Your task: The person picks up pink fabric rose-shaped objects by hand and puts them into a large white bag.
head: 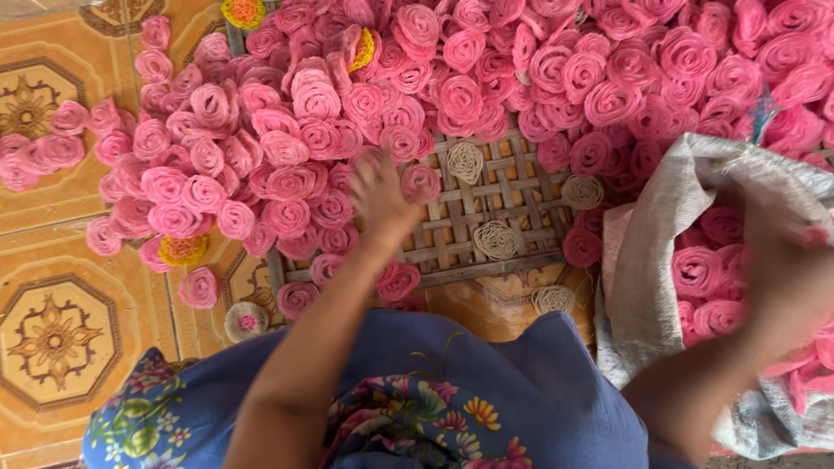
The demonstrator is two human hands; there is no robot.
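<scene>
My left hand (pixel 380 193) reaches out over the woven bamboo tray (pixel 486 195), fingers spread wide and resting among the pink rolled rosettes (pixel 287 182) at the edge of the heap, one rosette (pixel 420 183) lying just beside my fingertips; I cannot tell whether any is actually pinched in that grip. My right hand (pixel 786 269) is blurred at the mouth of the grey woven sack (pixel 647 260), down among the pink rosettes inside it (pixel 704 287), and whether its grip is closed on one I cannot tell either. The sack stands open to my right, its rim folded back, partly filled with the same pink rolls. The tray ahead of me carries a large heap of them, with a bare patch of lattice in the middle where a few pale straw-coloured coils (pixel 495 239) lie. A few yellow-centred rolls (pixel 182 250) sit among the pink. More rosettes spill off the tray's left side onto the floor (pixel 52 339), which is tiled in orange with ornate patterns. My blue flowered garment (pixel 452 399) fills the bottom of the view
</scene>
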